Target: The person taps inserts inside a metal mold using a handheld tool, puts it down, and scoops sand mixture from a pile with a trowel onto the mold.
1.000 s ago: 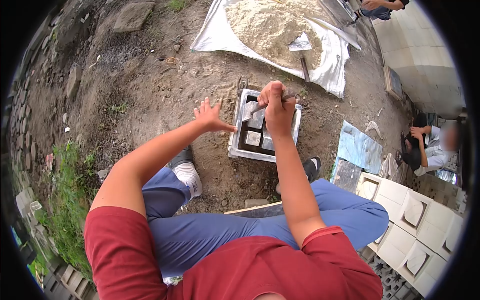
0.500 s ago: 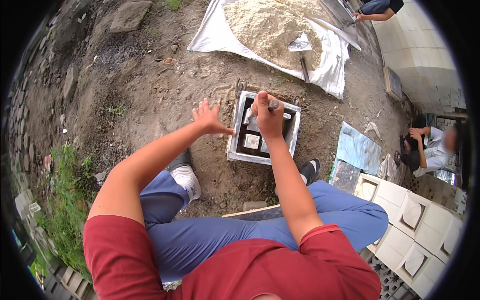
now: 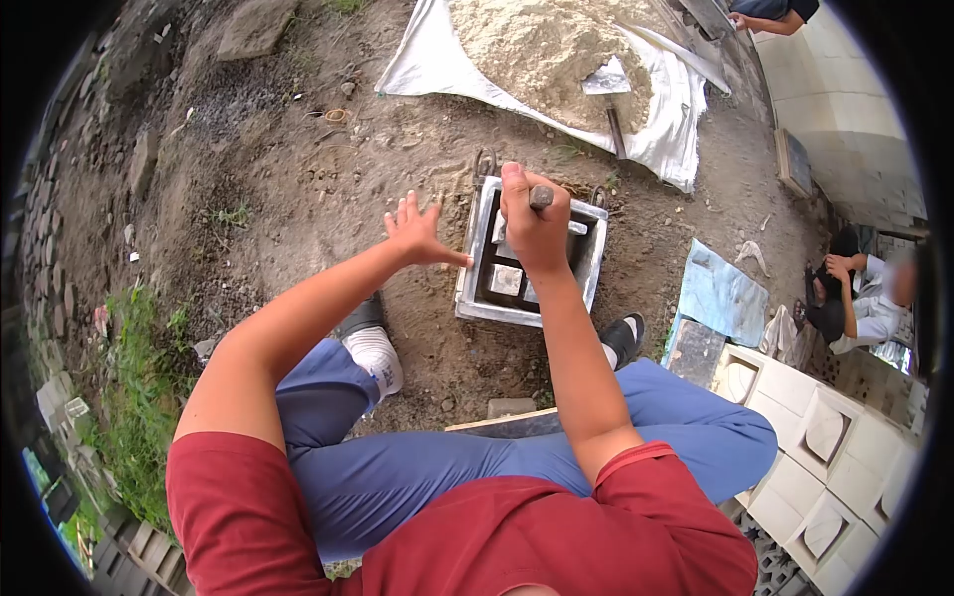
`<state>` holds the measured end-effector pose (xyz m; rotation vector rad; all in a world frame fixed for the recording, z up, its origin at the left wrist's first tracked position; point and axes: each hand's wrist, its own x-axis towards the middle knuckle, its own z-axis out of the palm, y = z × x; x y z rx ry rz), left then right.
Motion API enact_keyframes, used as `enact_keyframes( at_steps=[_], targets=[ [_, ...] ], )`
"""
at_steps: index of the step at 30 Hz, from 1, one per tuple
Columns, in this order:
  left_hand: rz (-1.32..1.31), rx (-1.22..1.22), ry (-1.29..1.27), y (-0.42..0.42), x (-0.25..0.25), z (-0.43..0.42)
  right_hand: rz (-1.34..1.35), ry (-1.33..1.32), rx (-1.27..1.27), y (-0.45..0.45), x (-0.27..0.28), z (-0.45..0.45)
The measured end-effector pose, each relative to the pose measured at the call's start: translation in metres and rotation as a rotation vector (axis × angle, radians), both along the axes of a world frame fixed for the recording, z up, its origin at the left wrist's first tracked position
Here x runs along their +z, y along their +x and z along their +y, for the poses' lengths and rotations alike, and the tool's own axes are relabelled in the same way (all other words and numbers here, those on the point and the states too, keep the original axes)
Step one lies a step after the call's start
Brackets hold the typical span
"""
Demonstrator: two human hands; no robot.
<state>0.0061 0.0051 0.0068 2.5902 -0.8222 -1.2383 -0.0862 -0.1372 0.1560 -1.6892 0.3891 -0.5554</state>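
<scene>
A square metal mould (image 3: 596, 253) with block-shaped cores (image 3: 506, 280) inside stands on the dirt between my feet. My right hand (image 3: 537, 223) is closed in a fist over the mould, thumb pointing up. From its top sticks the blunt end of a dark, rod-like handle (image 3: 541, 197); the rest of that tool is hidden by the hand and inside the mould. My left hand (image 3: 415, 233) is open beside the mould's left wall, fingers spread, with the thumb tip at the rim.
Beyond the mould lies a white sheet (image 3: 437, 70) bearing a pile of pale sand (image 3: 537, 50) and a trowel (image 3: 608, 84). Pale moulded blocks (image 3: 825, 427) are stacked at right, near a blue sheet (image 3: 723, 293). One person (image 3: 865, 313) sits at far right; another's arm (image 3: 770, 22) shows at top right.
The view has shifted slightly, so the mould and sheet appear a little to the right. My right hand keeps its grip, and the handle's end shows a bit more. My left hand stays spread.
</scene>
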Motion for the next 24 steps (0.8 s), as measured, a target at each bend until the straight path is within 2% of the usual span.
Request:
enact_keyframes(
  at_steps=[3, 12, 17, 20, 22, 24],
  targets=[
    [-0.002, -0.002, -0.009, -0.005, -0.002, 0.001, -0.094, -0.149, -0.018, -0.008, -0.075, -0.003],
    [0.02, 0.018, -0.028, -0.004, 0.003, 0.003, -0.062, 0.063, -0.022, -0.016, -0.065, -0.011],
    [0.023, 0.027, -0.031, -0.005, 0.004, 0.004, -0.062, -0.019, -0.049, -0.01, -0.025, -0.007],
    [0.001, 0.013, -0.017, -0.003, -0.001, 0.002, -0.085, 0.003, -0.058, -0.01, -0.035, -0.007],
    [-0.012, 0.0, -0.011, -0.006, -0.004, 0.002, -0.141, -0.062, -0.068, -0.018, -0.1, -0.01],
    [-0.021, -0.025, -0.007, -0.001, -0.001, 0.0, -0.162, -0.042, -0.074, -0.013, -0.096, -0.011]
  ],
)
